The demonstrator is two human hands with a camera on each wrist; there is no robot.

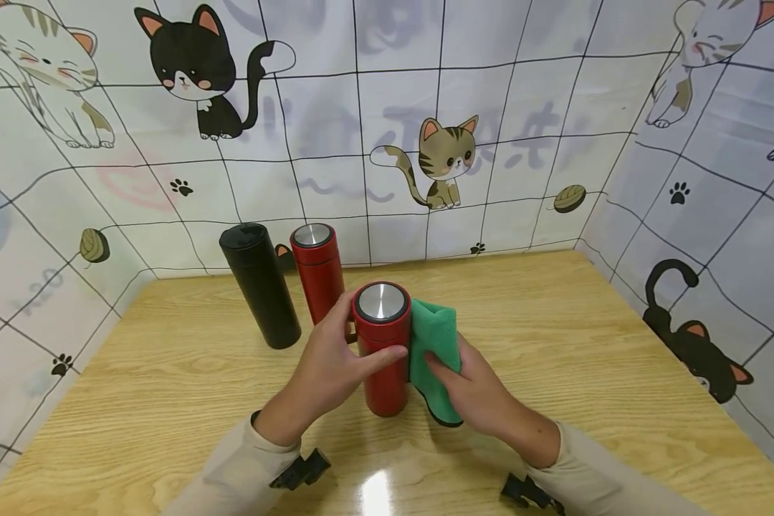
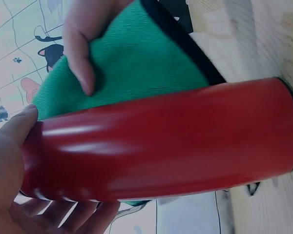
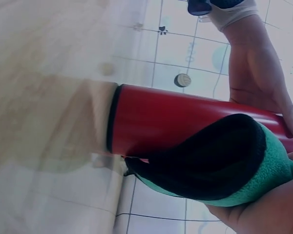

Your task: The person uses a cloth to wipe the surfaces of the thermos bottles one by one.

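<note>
A red thermos flask (image 1: pixel 387 365) with a silver-topped lid stands upright near the middle of the wooden table. My left hand (image 1: pixel 335 362) grips its upper part, thumb across the front and fingers round the far side. In my right hand (image 1: pixel 480 390) is a green cloth (image 1: pixel 435 344) with a black edge, pressed against the flask's right side. The left wrist view shows the flask's plain red body (image 2: pixel 161 141) with the cloth (image 2: pixel 136 53) behind it. From the right wrist, the folded cloth (image 3: pixel 278 165) lies along the flask (image 3: pixel 171 114).
Behind my left hand stands a second red flask (image 1: pixel 319 276), partly hidden by that hand. A black flask (image 1: pixel 261 287) is to its left. A cat-print sheet (image 1: pixel 335 122) covers the walls round the wooden table (image 1: pixel 542 322).
</note>
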